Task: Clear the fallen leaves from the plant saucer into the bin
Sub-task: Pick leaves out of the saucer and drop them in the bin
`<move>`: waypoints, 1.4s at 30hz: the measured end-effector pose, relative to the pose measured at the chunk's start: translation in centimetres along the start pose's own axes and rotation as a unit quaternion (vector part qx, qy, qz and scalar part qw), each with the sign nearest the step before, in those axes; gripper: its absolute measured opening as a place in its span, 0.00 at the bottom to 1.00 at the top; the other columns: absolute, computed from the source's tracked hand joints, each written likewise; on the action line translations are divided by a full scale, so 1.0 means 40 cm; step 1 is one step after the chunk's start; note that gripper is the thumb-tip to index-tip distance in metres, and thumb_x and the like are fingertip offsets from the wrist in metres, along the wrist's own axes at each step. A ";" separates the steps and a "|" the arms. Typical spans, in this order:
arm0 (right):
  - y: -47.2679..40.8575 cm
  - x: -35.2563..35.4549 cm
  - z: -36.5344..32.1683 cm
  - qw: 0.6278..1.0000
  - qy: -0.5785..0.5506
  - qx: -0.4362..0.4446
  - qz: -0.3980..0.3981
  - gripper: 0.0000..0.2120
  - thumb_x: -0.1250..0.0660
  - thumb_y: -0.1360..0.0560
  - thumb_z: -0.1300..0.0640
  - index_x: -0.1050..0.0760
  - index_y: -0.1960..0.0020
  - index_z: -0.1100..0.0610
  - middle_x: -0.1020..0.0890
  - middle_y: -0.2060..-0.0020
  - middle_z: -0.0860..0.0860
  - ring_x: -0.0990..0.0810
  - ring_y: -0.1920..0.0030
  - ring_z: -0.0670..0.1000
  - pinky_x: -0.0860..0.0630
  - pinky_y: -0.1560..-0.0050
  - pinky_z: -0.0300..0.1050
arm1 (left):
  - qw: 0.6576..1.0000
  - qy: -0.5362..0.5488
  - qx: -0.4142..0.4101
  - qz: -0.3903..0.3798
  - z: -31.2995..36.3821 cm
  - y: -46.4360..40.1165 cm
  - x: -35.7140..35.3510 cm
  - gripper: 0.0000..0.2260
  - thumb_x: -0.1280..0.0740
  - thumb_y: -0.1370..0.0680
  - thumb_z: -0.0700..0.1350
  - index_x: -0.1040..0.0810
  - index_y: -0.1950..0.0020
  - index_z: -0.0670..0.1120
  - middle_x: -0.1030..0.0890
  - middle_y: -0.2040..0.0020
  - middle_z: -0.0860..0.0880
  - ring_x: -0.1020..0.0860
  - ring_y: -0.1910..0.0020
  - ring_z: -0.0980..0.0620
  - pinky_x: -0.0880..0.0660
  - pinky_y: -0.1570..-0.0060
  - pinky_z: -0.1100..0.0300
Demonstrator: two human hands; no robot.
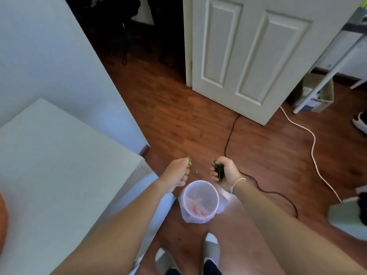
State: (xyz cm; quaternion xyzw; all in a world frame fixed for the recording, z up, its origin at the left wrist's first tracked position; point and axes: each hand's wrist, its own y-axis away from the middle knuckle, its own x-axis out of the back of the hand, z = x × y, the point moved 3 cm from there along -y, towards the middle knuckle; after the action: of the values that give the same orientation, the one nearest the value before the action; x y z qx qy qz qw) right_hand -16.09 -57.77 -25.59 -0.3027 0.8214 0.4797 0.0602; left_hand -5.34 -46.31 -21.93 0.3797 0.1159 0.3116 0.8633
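Observation:
A small round bin [200, 201] lined with a pale plastic bag stands on the wooden floor between my arms, with pinkish scraps inside. My right hand [226, 171] is closed around a bunch of green leaves [219, 171], just beyond the bin's far right rim. My left hand [176, 173] pinches a few green leaves [50, 161] at its fingertips, beyond the bin's far left rim. A tiny pale scrap [197, 172] is in the air between the hands. The plant saucer is out of view.
A white cabinet or table [59, 165] fills the left side, close to the bin. A white door [248, 56] stands open ahead. A black cable [230, 139] and a white cable [313, 145] cross the floor on the right. My slippered feet [210, 247] are below the bin.

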 end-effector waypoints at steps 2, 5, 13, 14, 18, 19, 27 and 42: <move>-0.037 0.055 0.054 0.999 0.007 -0.017 0.031 0.09 0.47 0.28 0.63 0.39 0.67 0.56 0.33 0.75 0.52 0.39 0.80 0.47 0.43 0.80 0.34 | 1.000 -0.016 0.025 -0.010 -0.067 -0.045 -0.011 0.15 0.46 0.22 0.44 0.41 0.69 0.50 0.41 0.77 0.55 0.46 0.79 0.56 0.51 0.78 0.66; -0.118 0.128 0.158 0.996 0.010 -0.048 0.072 0.10 0.47 0.28 0.63 0.39 0.68 0.56 0.33 0.76 0.52 0.40 0.79 0.48 0.43 0.81 0.34 | 0.997 -0.044 0.069 -0.010 -0.185 -0.126 -0.028 0.15 0.46 0.23 0.44 0.40 0.71 0.50 0.40 0.79 0.55 0.45 0.79 0.55 0.50 0.76 0.66; -0.327 0.281 0.400 0.980 0.018 -0.116 0.160 0.14 0.46 0.27 0.63 0.34 0.70 0.57 0.32 0.75 0.53 0.37 0.80 0.48 0.39 0.77 0.36 | 0.986 -0.018 0.164 -0.007 -0.432 -0.332 -0.079 0.15 0.47 0.23 0.43 0.22 0.60 0.46 0.41 0.71 0.51 0.45 0.73 0.55 0.47 0.78 0.67; -0.353 0.296 0.423 0.979 0.010 -0.118 0.166 0.13 0.46 0.27 0.63 0.33 0.70 0.57 0.32 0.75 0.53 0.37 0.80 0.49 0.39 0.77 0.37 | 0.985 -0.007 0.173 -0.009 -0.455 -0.356 -0.084 0.12 0.46 0.25 0.44 0.30 0.46 0.41 0.40 0.71 0.51 0.45 0.73 0.55 0.47 0.77 0.66; -0.451 0.354 0.505 0.973 -0.024 -0.129 0.192 0.13 0.46 0.27 0.63 0.31 0.69 0.58 0.31 0.76 0.52 0.36 0.80 0.49 0.38 0.76 0.38 | 0.975 0.021 0.221 0.023 -0.546 -0.464 -0.101 0.11 0.39 0.27 0.49 0.32 0.67 0.47 0.36 0.70 0.51 0.41 0.73 0.55 0.44 0.75 0.66; -0.482 0.375 0.529 0.970 -0.034 -0.135 0.200 0.12 0.46 0.27 0.64 0.30 0.67 0.59 0.31 0.74 0.53 0.37 0.79 0.50 0.37 0.76 0.38 | 0.972 0.020 0.234 0.029 -0.577 -0.498 -0.109 0.12 0.40 0.24 0.48 0.34 0.66 0.47 0.35 0.70 0.50 0.40 0.73 0.55 0.43 0.74 0.66; -0.638 0.470 0.637 0.957 -0.094 -0.139 0.235 0.09 0.47 0.28 0.67 0.29 0.62 0.61 0.29 0.69 0.54 0.32 0.71 0.52 0.31 0.66 0.42 | 0.962 0.094 0.241 0.091 -0.741 -0.713 -0.143 0.14 0.46 0.20 0.50 0.23 0.57 0.48 0.19 0.52 0.46 0.22 0.46 0.46 0.27 0.36 0.53; -0.726 0.484 0.645 0.960 0.018 -0.161 0.229 0.25 0.50 0.21 0.69 0.37 0.27 0.53 0.30 0.32 0.57 0.29 0.32 0.59 0.28 0.37 0.48 | 0.956 0.095 0.265 0.086 -0.759 -0.776 -0.165 0.18 0.44 0.19 0.38 0.32 0.29 0.44 0.24 0.48 0.45 0.23 0.46 0.49 0.26 0.47 0.60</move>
State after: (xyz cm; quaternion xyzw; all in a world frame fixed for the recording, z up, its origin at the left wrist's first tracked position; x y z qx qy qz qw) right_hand -20.60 -55.36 -68.70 -0.1204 0.7814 0.6013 -0.1155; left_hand -9.76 -48.78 -65.57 0.5721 0.2429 0.3776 0.6863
